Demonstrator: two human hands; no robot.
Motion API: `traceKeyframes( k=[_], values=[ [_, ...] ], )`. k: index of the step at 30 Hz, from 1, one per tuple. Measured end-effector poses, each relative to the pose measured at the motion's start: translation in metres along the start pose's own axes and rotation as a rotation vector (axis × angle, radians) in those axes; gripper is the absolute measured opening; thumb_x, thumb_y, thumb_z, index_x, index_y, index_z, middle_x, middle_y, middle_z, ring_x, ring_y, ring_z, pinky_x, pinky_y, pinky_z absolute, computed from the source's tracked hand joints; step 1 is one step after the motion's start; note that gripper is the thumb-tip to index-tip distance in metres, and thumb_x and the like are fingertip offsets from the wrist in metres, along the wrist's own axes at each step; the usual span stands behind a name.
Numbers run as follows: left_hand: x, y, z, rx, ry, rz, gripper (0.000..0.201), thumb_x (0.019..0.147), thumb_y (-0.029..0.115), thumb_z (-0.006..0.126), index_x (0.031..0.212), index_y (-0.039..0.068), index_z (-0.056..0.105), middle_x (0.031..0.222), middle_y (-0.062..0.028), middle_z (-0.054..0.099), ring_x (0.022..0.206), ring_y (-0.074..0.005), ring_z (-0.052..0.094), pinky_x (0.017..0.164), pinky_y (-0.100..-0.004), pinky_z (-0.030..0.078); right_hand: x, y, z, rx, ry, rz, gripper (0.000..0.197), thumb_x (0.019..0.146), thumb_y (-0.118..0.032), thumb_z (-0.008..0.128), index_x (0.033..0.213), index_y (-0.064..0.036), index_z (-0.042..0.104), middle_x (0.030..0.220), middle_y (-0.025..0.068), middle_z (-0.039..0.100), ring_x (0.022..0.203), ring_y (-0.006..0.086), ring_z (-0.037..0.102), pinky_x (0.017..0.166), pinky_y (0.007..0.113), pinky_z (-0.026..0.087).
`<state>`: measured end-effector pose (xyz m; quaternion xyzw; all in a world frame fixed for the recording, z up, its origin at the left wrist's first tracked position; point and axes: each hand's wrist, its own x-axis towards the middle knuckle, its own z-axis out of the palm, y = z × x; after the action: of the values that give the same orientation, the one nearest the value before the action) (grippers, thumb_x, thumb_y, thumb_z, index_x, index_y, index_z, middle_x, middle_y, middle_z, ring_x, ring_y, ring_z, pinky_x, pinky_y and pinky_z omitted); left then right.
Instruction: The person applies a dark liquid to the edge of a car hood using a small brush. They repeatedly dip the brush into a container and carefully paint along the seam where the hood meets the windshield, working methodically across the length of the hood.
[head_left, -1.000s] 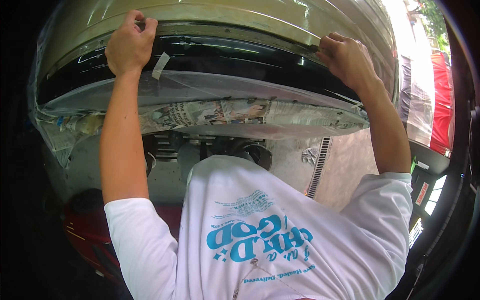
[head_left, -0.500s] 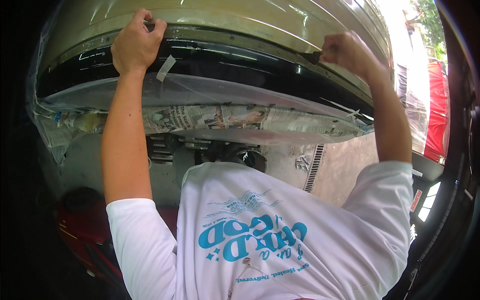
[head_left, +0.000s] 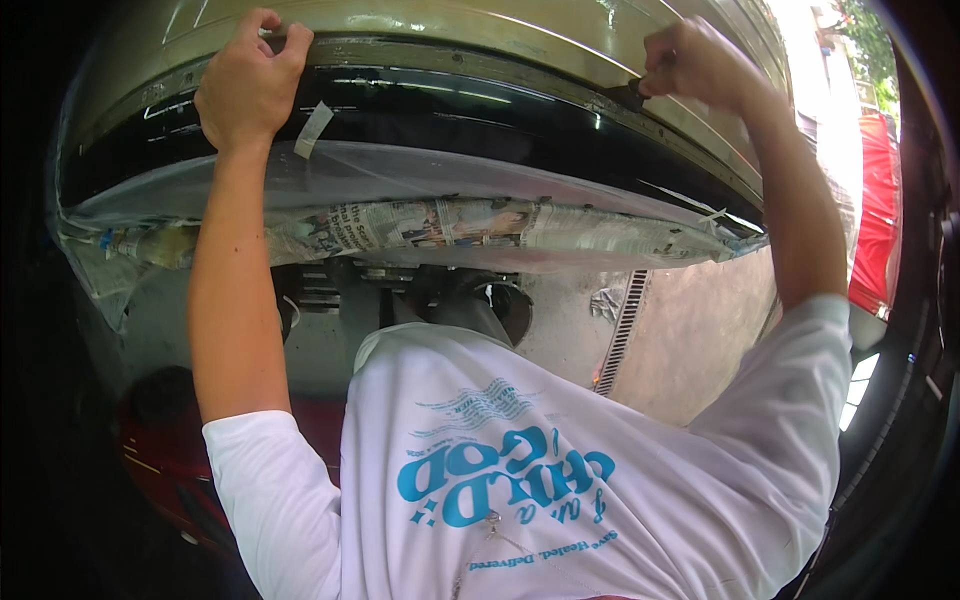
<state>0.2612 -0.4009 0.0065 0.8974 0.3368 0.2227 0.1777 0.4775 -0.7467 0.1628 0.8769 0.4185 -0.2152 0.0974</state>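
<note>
A vehicle's pale gold body panel (head_left: 400, 18) is ahead of me, with a dull strip (head_left: 425, 58) along its lower edge and a glossy black bumper (head_left: 450, 125) below. My left hand (head_left: 245, 90) is at the strip's left part, fingers curled and thumb bent toward them; anything in its grip cannot be made out. Farther right, my right hand (head_left: 700, 65) is closed around a dark flat-bladed tool that looks like a scraper (head_left: 626, 95). Its blade lies at the seam between strip and bumper. Motion blurs the right hand somewhat.
A piece of tape (head_left: 314, 130) sticks to the bumper. Plastic sheeting (head_left: 420, 170) and newspaper (head_left: 440, 225) cover the part beneath. Below are a floor drain grate (head_left: 622, 330) and a round dark container (head_left: 508, 312). Something red (head_left: 170, 460) stands at lower left, a red sheet (head_left: 876, 215) at right.
My right hand has moved slightly upward with the dark tool, still along the seam. The view has shifted a little; my left hand keeps about the same place on the strip.
</note>
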Motion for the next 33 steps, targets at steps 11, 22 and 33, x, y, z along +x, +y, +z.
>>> traceKeyframes(
  k=[11,22,33],
  values=[
    [0.001,0.005,-0.01,-0.016,-0.065,0.017,0.04,0.087,0.051,0.062,0.11,0.019,0.069,0.083,-0.006,0.073,0.086,-0.0333,0.072,0.075,-0.0462,0.054,-0.053,-0.006,0.022,0.034,0.17,0.099,0.024,0.083,-0.025,0.082,0.095,-0.005,0.076,0.087,0.0131,0.075,0.08,0.03,0.072,0.077,0.042,0.057],
    [0.005,-0.001,-0.001,-0.026,0.015,0.097,0.038,0.088,0.05,0.064,0.11,0.019,0.069,0.081,-0.0049,0.07,0.082,-0.0319,0.071,0.073,-0.046,0.053,-0.071,-0.042,0.063,-0.175,0.404,0.062,0.015,0.093,-0.023,0.07,0.096,-0.0089,0.07,0.098,0.0096,0.07,0.087,0.0371,0.071,0.078,0.05,0.057],
    [-0.004,-0.003,0.002,-0.022,0.008,0.005,0.04,0.087,0.055,0.07,0.108,0.021,0.071,0.073,-0.0007,0.065,0.073,-0.0278,0.068,0.067,-0.0434,0.051,-0.056,-0.035,0.074,-0.3,0.367,-0.012,0.013,0.093,-0.021,0.068,0.098,-0.0093,0.069,0.102,0.0113,0.069,0.079,0.036,0.073,0.074,0.05,0.059]
  ],
)
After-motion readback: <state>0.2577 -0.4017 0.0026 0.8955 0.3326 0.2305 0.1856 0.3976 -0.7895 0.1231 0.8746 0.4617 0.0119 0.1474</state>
